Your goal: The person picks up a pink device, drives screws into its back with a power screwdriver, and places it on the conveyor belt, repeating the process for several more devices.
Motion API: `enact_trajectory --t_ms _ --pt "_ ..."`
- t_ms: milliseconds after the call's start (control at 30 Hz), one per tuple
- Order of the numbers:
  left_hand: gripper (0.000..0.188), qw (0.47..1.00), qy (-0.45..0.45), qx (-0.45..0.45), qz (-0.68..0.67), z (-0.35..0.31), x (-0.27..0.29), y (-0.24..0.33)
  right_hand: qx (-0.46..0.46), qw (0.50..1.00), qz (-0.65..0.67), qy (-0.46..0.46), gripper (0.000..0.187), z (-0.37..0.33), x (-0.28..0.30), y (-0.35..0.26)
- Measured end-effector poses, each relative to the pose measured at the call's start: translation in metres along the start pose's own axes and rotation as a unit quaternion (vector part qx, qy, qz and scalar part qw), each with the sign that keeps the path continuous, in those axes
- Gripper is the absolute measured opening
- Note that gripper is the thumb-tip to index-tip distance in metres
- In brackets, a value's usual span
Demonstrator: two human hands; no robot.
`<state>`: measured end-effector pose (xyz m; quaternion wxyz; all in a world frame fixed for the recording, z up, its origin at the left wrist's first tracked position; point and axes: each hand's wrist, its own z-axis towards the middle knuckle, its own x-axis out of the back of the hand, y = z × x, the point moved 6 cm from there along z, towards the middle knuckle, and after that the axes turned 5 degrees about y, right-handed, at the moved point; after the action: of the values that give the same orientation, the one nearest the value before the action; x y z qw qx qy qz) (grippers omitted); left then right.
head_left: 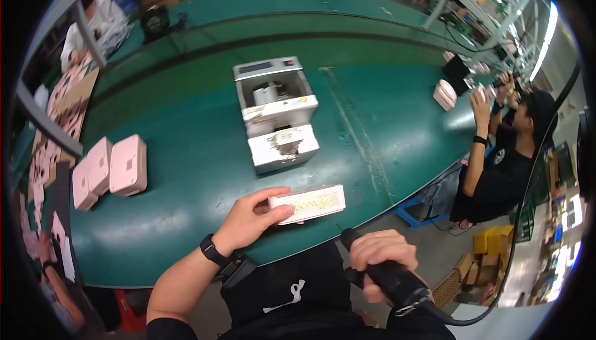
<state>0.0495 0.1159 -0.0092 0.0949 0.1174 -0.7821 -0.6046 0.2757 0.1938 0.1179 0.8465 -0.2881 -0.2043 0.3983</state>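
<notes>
My left hand grips the end of a pale pink, box-shaped housing with a perforated grille on its side, held on edge near the table's front. Its thumb lies across the grille face. My right hand is wrapped around a black electric screwdriver, whose thin bit points up and left, a short way from the housing and apart from it. Beyond my hands stands a grey-white screw feeder with an open top and a worn front tray.
Several pink housings sit at the left on the green table. Pink parts lie on cardboard farther left. At the right, a co-worker handles parts beside another pink housing. A black cable trails from my screwdriver.
</notes>
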Motion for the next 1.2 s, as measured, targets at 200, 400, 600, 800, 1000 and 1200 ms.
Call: enact_trajectory --t_ms 200,400,600,800,1000,1200 --pt "0.07 0.979 -0.063 0.135 -0.141 0.046 -0.061 0.014 0.019 0.997 0.026 0.071 0.046 -0.046 0.017 0.012" --pt "0.08 0.93 -0.165 0.205 -0.258 0.156 -0.162 0.03 0.021 0.993 0.007 0.116 0.044 -0.051 0.012 0.008" --pt "0.073 0.97 -0.079 0.107 -0.203 0.177 -0.158 0.006 0.006 0.993 0.034 0.112 0.044 -0.045 0.009 0.02" --pt "0.045 0.99 -0.046 -0.112 0.07 0.063 -0.06 0.057 -0.045 0.958 0.128 0.253 0.048 -0.079 0.046 0.034" --pt "0.041 0.752 0.362 -0.316 0.451 -0.049 0.103 0.081 -0.137 0.929 0.112 0.324 0.054 -0.058 0.047 0.055" --pt "0.068 0.59 0.474 -0.099 0.646 -0.089 0.226 0.028 -0.21 0.921 0.147 0.291 0.05 -0.043 0.04 0.065"
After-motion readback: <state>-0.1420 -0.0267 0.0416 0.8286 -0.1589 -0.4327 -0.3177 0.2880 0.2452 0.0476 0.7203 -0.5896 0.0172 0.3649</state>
